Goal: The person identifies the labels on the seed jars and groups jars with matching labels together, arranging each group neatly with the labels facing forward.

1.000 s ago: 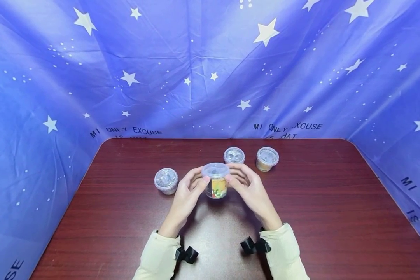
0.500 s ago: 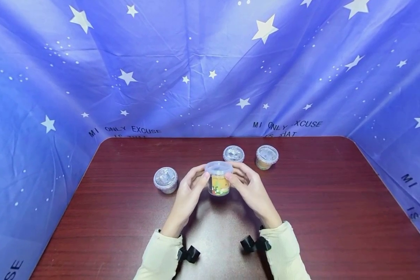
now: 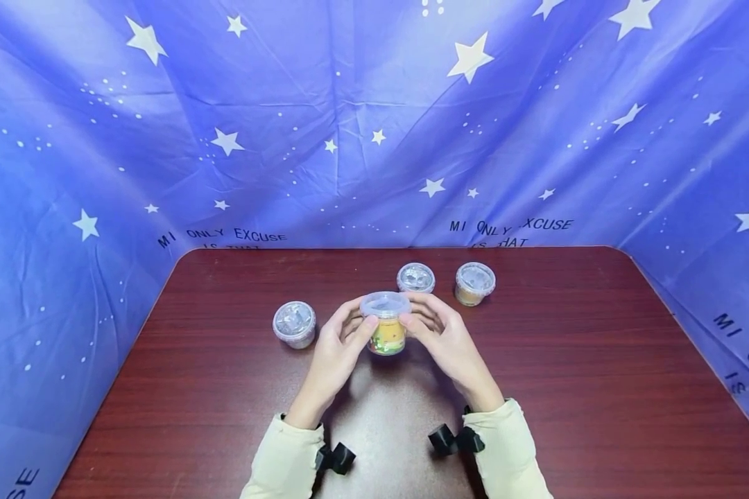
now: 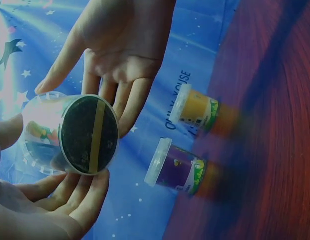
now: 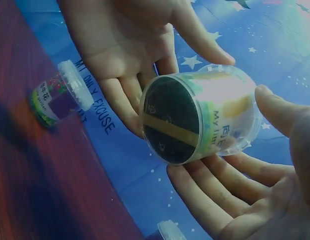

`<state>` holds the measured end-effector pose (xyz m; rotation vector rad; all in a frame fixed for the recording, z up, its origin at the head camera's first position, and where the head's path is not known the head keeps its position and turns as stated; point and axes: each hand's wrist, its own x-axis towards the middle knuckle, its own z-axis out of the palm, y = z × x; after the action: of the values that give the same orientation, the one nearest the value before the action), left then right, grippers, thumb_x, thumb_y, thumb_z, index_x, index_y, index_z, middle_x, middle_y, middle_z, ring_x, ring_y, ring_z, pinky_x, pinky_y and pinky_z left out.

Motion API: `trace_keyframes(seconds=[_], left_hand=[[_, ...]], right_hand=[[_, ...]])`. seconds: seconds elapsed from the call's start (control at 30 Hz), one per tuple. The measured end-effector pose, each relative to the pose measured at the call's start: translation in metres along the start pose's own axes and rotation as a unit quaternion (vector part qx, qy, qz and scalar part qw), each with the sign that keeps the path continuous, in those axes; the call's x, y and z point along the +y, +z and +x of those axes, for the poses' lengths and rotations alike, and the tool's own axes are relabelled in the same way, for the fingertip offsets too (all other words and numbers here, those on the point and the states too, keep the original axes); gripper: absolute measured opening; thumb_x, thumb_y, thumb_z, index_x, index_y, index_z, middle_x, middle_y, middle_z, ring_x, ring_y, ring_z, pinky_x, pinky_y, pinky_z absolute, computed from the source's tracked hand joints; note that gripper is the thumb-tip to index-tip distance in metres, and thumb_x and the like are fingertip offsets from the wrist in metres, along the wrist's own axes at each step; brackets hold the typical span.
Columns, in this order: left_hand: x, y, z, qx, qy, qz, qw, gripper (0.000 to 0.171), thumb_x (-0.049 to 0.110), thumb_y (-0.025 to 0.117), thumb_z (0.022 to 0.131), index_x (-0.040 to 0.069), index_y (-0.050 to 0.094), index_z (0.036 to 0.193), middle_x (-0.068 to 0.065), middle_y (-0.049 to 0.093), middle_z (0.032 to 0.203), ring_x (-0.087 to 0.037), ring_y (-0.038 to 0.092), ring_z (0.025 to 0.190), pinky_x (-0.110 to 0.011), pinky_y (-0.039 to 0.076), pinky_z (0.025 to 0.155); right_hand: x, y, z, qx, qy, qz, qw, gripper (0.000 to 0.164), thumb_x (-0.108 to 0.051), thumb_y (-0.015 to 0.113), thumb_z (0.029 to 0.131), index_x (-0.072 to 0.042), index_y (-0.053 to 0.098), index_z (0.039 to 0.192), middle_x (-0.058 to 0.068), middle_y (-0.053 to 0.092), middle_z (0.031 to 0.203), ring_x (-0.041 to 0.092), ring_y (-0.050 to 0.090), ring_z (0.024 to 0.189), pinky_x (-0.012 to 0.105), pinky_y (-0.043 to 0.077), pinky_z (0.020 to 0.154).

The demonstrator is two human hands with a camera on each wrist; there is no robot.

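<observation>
A small clear plastic tub (image 3: 388,336), with a pale rim and a yellow, green and red printed label, is held upright above the table. My left hand (image 3: 338,341) grips its left side, thumb at the front and fingers behind. From the right, my right hand (image 3: 440,334) holds it the same way. Both wrist views show the tub's dark round base (image 4: 90,134) with a yellowish strip across it. In the right wrist view, lettering runs along the label (image 5: 219,125). The tub's contents cannot be made out.
Lidded tubs stand around on the dark red wooden table (image 3: 568,360): one left of my left hand (image 3: 295,324), one partly hidden behind my right hand (image 3: 416,277), and one farther right (image 3: 476,283). A blue starry cloth (image 3: 337,104) hangs behind the table and at both sides.
The held tub has turned between my fingers, bringing the yellow part of its label more to the front. It shifted slightly right, then back left. The other tubs stay where they were.
</observation>
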<state>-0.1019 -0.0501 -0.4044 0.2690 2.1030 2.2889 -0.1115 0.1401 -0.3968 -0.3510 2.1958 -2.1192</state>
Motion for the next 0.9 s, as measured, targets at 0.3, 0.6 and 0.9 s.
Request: trace_keyframes(seconds=[0.3, 0.6, 0.9], left_hand=[[-0.001, -0.004, -0.001, -0.022, -0.011, -0.021, 0.9995, 0.040, 0.014, 0.059, 0.099, 0.001, 0.052, 0.137, -0.018, 0.060, 0.127, -0.017, 0.061, 0.115, -0.026, 0.049, 0.100], [0.000, 0.000, -0.001, 0.003, -0.016, -0.030, 0.9994, 0.048, 0.014, 0.059, 0.099, 0.003, 0.043, 0.144, -0.018, 0.054, 0.134, -0.018, 0.058, 0.119, -0.023, 0.048, 0.099], [0.000, 0.009, -0.004, 0.012, -0.001, -0.014, 0.9998, 0.051, 0.012, 0.063, 0.096, 0.006, 0.043, 0.143, -0.018, 0.055, 0.133, -0.027, 0.056, 0.121, -0.024, 0.049, 0.097]], right_hand=[[-0.001, -0.002, -0.002, -0.032, 0.002, 0.003, 0.999, 0.043, -0.017, 0.058, 0.101, -0.003, 0.051, 0.141, 0.020, 0.061, 0.132, 0.009, 0.064, 0.112, 0.027, 0.054, 0.093], [-0.001, -0.001, 0.000, 0.001, -0.006, -0.008, 1.000, 0.040, -0.018, 0.062, 0.099, -0.008, 0.056, 0.136, 0.015, 0.067, 0.124, 0.013, 0.065, 0.109, 0.026, 0.053, 0.091], [0.001, 0.001, -0.001, 0.016, -0.012, -0.016, 1.000, 0.039, -0.017, 0.065, 0.097, -0.009, 0.057, 0.134, 0.013, 0.068, 0.121, 0.015, 0.064, 0.109, 0.026, 0.052, 0.092]])
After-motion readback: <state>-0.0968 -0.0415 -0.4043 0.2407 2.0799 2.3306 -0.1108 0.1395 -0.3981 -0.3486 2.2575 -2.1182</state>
